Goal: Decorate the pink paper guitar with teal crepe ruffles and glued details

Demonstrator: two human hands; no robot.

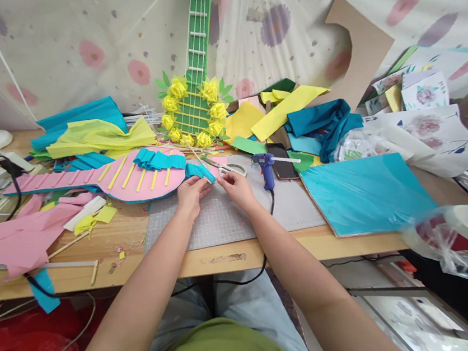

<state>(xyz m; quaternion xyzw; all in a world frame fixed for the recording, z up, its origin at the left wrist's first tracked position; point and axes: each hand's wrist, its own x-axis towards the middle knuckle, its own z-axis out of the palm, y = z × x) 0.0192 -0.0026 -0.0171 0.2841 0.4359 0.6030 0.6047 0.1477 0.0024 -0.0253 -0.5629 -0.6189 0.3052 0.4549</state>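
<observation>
Near the middle of the table's point(135, 271) front edge, over the grey mat, my hands, left point(194, 194) and right point(236, 188), close together, pinch a small blue strip point(200, 171), narrow, creased and slightly bunched at its left end

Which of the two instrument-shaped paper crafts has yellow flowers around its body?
The green one standing upright against the curtain; the pink one lies flat.
</observation>
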